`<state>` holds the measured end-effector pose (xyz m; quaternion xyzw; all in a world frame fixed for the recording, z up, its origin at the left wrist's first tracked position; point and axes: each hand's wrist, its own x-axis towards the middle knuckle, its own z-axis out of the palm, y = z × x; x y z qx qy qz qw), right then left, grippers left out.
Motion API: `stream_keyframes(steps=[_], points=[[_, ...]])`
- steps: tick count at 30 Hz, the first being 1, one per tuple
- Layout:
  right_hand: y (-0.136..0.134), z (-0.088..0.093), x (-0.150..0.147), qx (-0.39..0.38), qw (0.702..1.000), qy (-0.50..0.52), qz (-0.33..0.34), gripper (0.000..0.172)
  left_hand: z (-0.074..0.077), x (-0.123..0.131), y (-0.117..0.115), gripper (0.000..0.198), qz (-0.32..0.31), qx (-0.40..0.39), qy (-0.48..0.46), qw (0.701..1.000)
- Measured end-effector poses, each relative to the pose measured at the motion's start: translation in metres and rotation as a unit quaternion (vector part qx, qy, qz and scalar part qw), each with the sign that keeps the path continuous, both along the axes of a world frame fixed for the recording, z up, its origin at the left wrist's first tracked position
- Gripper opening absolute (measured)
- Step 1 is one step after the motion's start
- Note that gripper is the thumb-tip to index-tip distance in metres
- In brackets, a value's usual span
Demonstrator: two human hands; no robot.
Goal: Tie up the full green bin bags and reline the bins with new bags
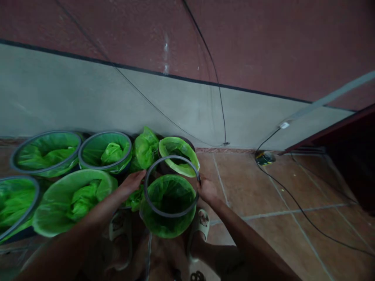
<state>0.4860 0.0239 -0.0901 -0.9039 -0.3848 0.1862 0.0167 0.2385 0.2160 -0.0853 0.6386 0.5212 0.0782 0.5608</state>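
Bare forearms [240,230] are stretched forward; between them, a smooth, round gray ring [170,215] is held above a green-lined bin [167,229]. Its opposite sides are pinched in the closed grip of left hand [135,181] and right hand [207,189]. If pressed down unevenly, the thin, crinkled film [187,219] could be dragged inward or torn.

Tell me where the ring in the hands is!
In the head view, the gray ring is slightly left of and below centre, between left hand and right hand, over a green-lined bin.
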Motion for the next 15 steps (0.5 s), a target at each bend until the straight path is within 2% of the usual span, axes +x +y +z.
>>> stream_keyframes(steps=[4, 8, 11, 15], points=[[0.016, -0.007, 0.004, 0.003, 1.000, -0.030, 0.001, 0.041, -0.015, 0.010, -0.012, 0.059, 0.045, -0.071, -0.034, 0.996], [0.019, -0.010, 0.009, 0.025, 0.998, -0.054, 0.009, 0.045, -0.019, 0.017, -0.013, 0.043, 0.030, -0.068, -0.041, 0.996], [0.012, -0.009, 0.012, 0.035, 0.998, -0.048, 0.014, 0.046, -0.019, 0.018, -0.011, 0.033, -0.017, -0.038, -0.006, 0.999], [-0.006, 0.000, 0.014, 0.059, 0.997, -0.041, 0.025, 0.047, -0.018, 0.007, -0.006, 0.032, -0.133, 0.012, 0.046, 0.990]])
